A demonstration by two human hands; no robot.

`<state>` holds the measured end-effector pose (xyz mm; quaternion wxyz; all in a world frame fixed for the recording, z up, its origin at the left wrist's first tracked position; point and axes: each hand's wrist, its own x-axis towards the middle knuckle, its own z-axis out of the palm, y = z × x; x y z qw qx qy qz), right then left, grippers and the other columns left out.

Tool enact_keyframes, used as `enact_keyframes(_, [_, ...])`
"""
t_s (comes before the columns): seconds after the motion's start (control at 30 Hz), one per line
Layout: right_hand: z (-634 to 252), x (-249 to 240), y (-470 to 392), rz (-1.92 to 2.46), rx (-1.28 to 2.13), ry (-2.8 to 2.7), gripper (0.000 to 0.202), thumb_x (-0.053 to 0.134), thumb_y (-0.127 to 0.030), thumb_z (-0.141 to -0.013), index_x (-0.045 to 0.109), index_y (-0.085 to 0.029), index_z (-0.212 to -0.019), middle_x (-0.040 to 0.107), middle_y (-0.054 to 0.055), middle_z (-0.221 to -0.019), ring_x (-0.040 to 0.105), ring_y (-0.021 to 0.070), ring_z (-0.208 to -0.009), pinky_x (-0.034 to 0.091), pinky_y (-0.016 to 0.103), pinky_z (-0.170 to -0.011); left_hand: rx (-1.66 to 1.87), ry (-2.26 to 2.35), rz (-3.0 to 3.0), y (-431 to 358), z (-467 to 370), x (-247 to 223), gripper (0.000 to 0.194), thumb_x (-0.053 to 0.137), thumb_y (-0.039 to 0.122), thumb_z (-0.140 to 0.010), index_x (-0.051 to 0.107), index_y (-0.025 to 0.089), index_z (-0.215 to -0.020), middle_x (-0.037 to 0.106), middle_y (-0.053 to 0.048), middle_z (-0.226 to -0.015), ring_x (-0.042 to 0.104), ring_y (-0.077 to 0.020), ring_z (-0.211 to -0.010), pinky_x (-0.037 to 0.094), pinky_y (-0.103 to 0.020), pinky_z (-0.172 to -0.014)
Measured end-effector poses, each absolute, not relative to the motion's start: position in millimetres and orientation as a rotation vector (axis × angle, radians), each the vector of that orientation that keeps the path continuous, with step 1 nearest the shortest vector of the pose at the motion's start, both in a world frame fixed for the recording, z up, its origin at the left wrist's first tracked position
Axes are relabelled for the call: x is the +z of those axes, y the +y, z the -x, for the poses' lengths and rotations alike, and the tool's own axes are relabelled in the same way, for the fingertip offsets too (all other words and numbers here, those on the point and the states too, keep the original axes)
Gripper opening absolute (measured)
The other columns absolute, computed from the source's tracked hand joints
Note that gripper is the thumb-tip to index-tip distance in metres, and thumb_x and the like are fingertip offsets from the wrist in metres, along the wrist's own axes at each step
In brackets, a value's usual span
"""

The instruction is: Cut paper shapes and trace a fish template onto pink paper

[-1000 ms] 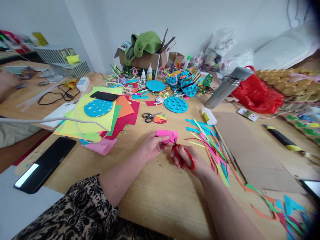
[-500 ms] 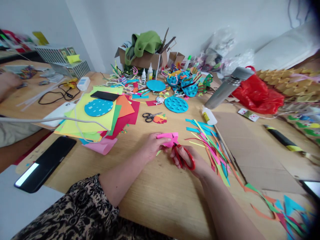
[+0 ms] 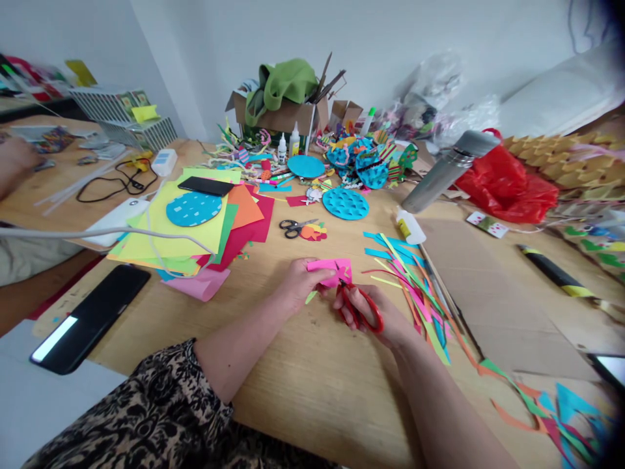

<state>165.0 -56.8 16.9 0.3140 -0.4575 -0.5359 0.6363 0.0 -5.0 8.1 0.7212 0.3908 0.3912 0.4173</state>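
Between thumb and fingers, my left hand (image 3: 299,286) pinches a small piece of bright pink paper (image 3: 326,265) above the wooden table. My right hand (image 3: 359,306) is wrapped round the handles of red scissors (image 3: 372,314). Their blades meet the pink paper at its right part, where a cut shows. A small light green scrap (image 3: 311,297) lies just below my left hand. Past my hands lie black scissors (image 3: 291,228) beside an orange and red paper cutout (image 3: 312,231).
Coloured paper sheets (image 3: 195,251) with a phone (image 3: 205,186) on top lie left. Paper strips (image 3: 415,286), a glue bottle (image 3: 411,227), cardboard (image 3: 483,293) and a leaning steel flask (image 3: 442,172) are right. Another person's hand (image 3: 17,163) is far left.
The pink paper has turned slightly in my left hand, and more of its right edge shows beside the blades. The whole view has shifted a little.
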Motion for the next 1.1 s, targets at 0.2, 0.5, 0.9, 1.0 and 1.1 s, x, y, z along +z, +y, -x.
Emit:
enact_keyframes(0.2, [-165.2,16.2,-56.4,1.204,1.675,-1.397,0.06,0.053,-0.072,-0.079,0.061,-0.013,-0.076,0.051,-0.001,-0.051,0.044,0.009,-0.042,0.03,0.022,-0.042,0.915,0.879,-0.886,-5.1,-0.3,7.2,0.02,0.071,0.027,-0.064,0.062,0.012,-0.07,0.06,-0.002,-0.058,0.052,-0.0104,-0.05,0.038,-0.024,-0.047])
enact_keyframes(0.5, [-164.3,17.1,-57.1,1.237,1.647,-1.41,0.06,0.053,-0.072,-0.079,0.062,-0.013,-0.076,0.051,-0.002,-0.05,0.043,0.0089,-0.042,0.029,0.022,-0.042,0.907,0.878,-0.845,-5.5,-0.7,6.8,0.021,0.073,0.028,-0.061,0.063,0.012,-0.07,0.061,-0.002,-0.061,0.053,-0.0109,-0.051,0.038,-0.024,-0.047])
enact_keyframes(0.9, [-162.8,14.5,-57.7,1.221,1.642,-1.394,0.061,0.052,-0.073,-0.08,0.061,-0.013,-0.077,0.05,-0.002,-0.05,0.043,0.0083,-0.041,0.029,0.022,-0.042,0.871,0.816,-0.803,-6.1,1.4,8.0,0.025,0.075,0.029,-0.06,0.065,0.01,-0.072,0.061,-0.003,-0.063,0.053,-0.0104,-0.053,0.038,-0.024,-0.048])
enact_keyframes(1.0, [-161.7,18.5,-58.2,1.232,1.647,-1.409,0.06,0.05,-0.072,-0.081,0.061,-0.013,-0.077,0.051,-0.001,-0.05,0.042,0.0083,-0.041,0.028,0.023,-0.041,0.867,0.803,-0.801,-6.0,1.6,7.8,0.024,0.076,0.029,-0.061,0.065,0.01,-0.071,0.061,-0.003,-0.064,0.053,-0.0104,-0.054,0.038,-0.024,-0.049])
enact_keyframes(1.1, [-161.6,22.0,-58.5,1.251,1.632,-1.429,0.058,0.05,-0.071,-0.082,0.06,-0.014,-0.077,0.052,-0.001,-0.051,0.042,0.0089,-0.041,0.029,0.023,-0.042,0.866,0.806,-0.8,-5.6,1.5,7.1,0.024,0.075,0.029,-0.061,0.065,0.01,-0.072,0.061,-0.003,-0.064,0.053,-0.0105,-0.055,0.037,-0.024,-0.049])
